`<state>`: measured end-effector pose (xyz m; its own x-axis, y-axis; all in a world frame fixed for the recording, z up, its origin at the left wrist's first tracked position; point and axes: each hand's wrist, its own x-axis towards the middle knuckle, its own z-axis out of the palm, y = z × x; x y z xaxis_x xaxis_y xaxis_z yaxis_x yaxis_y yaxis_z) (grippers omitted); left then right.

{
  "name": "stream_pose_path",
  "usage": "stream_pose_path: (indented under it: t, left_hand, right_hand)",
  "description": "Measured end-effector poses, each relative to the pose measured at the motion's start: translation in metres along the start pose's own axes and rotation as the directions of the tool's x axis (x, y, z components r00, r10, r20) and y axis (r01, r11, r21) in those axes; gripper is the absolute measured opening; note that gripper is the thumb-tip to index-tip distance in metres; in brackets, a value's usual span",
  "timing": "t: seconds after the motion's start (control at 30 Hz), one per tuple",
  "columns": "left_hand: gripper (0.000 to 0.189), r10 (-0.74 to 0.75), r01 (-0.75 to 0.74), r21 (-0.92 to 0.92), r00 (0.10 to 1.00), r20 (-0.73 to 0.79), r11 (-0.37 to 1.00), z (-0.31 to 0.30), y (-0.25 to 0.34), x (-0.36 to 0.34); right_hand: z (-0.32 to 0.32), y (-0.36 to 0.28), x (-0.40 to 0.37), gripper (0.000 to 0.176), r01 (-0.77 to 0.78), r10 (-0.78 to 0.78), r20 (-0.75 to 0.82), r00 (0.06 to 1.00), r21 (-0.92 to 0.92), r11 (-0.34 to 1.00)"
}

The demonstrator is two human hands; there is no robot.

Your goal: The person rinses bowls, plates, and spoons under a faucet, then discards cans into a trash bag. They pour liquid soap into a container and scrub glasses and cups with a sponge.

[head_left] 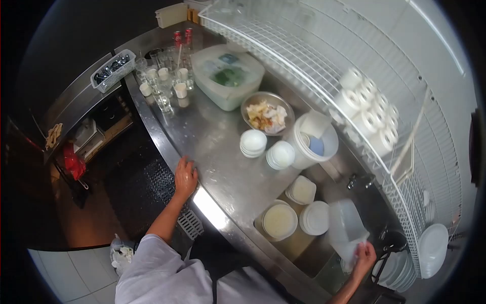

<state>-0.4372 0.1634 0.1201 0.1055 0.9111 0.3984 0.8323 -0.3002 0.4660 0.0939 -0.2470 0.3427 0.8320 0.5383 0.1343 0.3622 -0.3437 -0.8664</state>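
My left hand (186, 177) rests on the front edge of the steel counter (212, 147), fingers laid out with nothing in them. At the right, over the sink (309, 257), my right hand (365, 257) grips the rim of a translucent plastic container (347, 223), which is tilted and slightly blurred. Left of it in the sink stand a round tub of cloudy liquid (279, 221), a stack of white round dishes (314, 218) and a stack of squarish dishes (301, 190). Two stacks of white bowls, one nearer (252, 143) and one beside it (280, 154), sit on the counter.
Behind the bowls are a white bucket (329, 142) with dishes and a metal bowl of food scraps (267, 115). Farther left stand a large lidded tub (228, 76), several glasses (163, 99) and a cutlery basket (114, 70). A wire rack (283, 50) overhangs the back; a tap (360, 182) rises behind the sink.
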Motion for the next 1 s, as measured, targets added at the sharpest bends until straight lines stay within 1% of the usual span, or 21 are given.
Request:
stream_pose_path:
  t: [0.03, 0.07, 0.1, 0.13, 0.2, 0.23, 0.27, 0.3, 0.37, 0.4, 0.43, 0.47, 0.5, 0.57, 0.67, 0.77, 0.8, 0.9, 1.0]
  left_hand:
    - [0.032, -0.035, 0.035, 0.008, 0.999, -0.023, 0.999, 0.0, -0.013, 0.012]
    - [0.032, -0.068, 0.068, 0.016, 0.997, -0.044, 0.998, 0.001, -0.027, 0.025]
    - [0.032, -0.1, 0.101, 0.023, 0.993, -0.064, 0.995, 0.002, -0.041, 0.037]
    - [0.032, -0.095, 0.1, 0.055, 0.992, -0.083, 0.993, 0.007, -0.054, 0.044]
    - [0.032, -0.084, 0.099, 0.121, 0.99, -0.117, 0.988, 0.017, -0.071, 0.049]
    - [0.031, -0.082, 0.094, 0.106, 0.99, -0.116, 0.99, 0.017, -0.074, 0.051]
    - [0.031, -0.08, 0.091, 0.091, 0.99, -0.115, 0.992, 0.014, -0.072, 0.053]
    - [0.03, -0.08, 0.088, 0.077, 0.99, -0.112, 0.993, 0.011, -0.07, 0.053]
    - [0.029, -0.102, 0.108, 0.041, 0.989, -0.11, 0.993, 0.007, -0.07, 0.055]
    - [0.029, -0.113, 0.116, 0.022, 0.988, -0.107, 0.993, 0.006, -0.07, 0.056]
    - [0.028, -0.113, 0.116, 0.019, 0.988, -0.107, 0.993, 0.006, -0.071, 0.056]
    - [0.028, -0.114, 0.117, 0.016, 0.988, -0.108, 0.993, 0.007, -0.072, 0.057]
    - [0.028, -0.115, 0.117, 0.015, 0.987, -0.108, 0.993, 0.007, -0.073, 0.058]
    - [0.027, -0.117, 0.116, -0.009, 0.989, -0.095, 0.993, 0.005, -0.074, 0.06]
    - [0.025, -0.12, 0.119, -0.021, 0.99, -0.068, 0.993, 0.007, -0.078, 0.063]
    - [0.025, -0.127, 0.126, -0.031, 0.99, -0.054, 0.992, 0.006, -0.079, 0.066]
    - [0.025, -0.111, 0.11, -0.024, 0.992, -0.059, 0.994, 0.005, -0.08, 0.067]
    - [0.03, -0.144, 0.144, 0.004, 0.99, 0.011, 0.99, 0.003, -0.08, 0.069]
    - [0.03, -0.143, 0.143, 0.004, 0.989, 0.025, 0.99, 0.002, -0.081, 0.072]
  right_hand:
    - [0.046, -0.04, -0.004, 0.018, -0.004, 0.001, 0.027, 1.0, 0.106, 0.994]
    - [0.082, -0.062, -0.001, 0.022, 0.079, -0.102, 0.151, 0.983, 0.149, 0.986]
    - [0.123, -0.088, 0.002, 0.025, 0.058, -0.128, 0.233, 0.964, 0.287, 0.956]
    - [0.163, -0.112, 0.01, 0.028, 0.021, -0.164, 0.31, 0.936, 0.416, 0.909]
    - [0.241, -0.139, 0.044, 0.029, -0.104, -0.202, 0.435, 0.877, 0.585, 0.804]
    - [0.289, -0.181, 0.047, 0.027, -0.247, -0.069, 0.394, 0.917, 0.693, 0.677]
    - [0.331, -0.219, 0.052, 0.025, -0.283, -0.008, 0.381, 0.925, 0.7, 0.656]
    - [0.367, -0.247, 0.064, 0.028, -0.282, -0.014, 0.411, 0.912, 0.651, 0.705]
    - [0.447, -0.279, 0.091, 0.033, -0.083, -0.081, 0.304, 0.949, 0.491, 0.867]
    - [0.494, -0.287, 0.111, 0.036, 0.103, -0.212, 0.215, 0.953, 0.427, 0.898]
    - [0.538, -0.295, 0.128, 0.039, 0.284, -0.347, 0.135, 0.928, 0.343, 0.895]
    - [0.578, -0.31, 0.137, 0.039, 0.437, -0.452, 0.056, 0.89, 0.176, 0.882]
    - [0.614, -0.324, 0.141, 0.039, 0.56, -0.56, -0.003, 0.829, -0.006, 0.829]
    - [0.668, -0.343, 0.151, 0.038, 0.602, -0.59, 0.126, 0.797, -0.108, 0.791]
    - [0.738, -0.341, 0.166, 0.036, 0.744, -0.694, 0.309, 0.651, -0.076, 0.664]
    - [0.78, -0.332, 0.169, 0.036, 0.803, -0.624, 0.551, 0.555, -0.156, 0.576]
    - [0.785, -0.333, 0.166, 0.036, 0.803, -0.571, 0.611, 0.549, -0.197, 0.562]
    - [0.813, -0.318, 0.164, 0.038, 0.811, -0.511, 0.683, 0.521, -0.212, 0.545]
    - [0.835, -0.315, 0.174, 0.04, 0.832, -0.509, 0.715, 0.479, -0.185, 0.523]
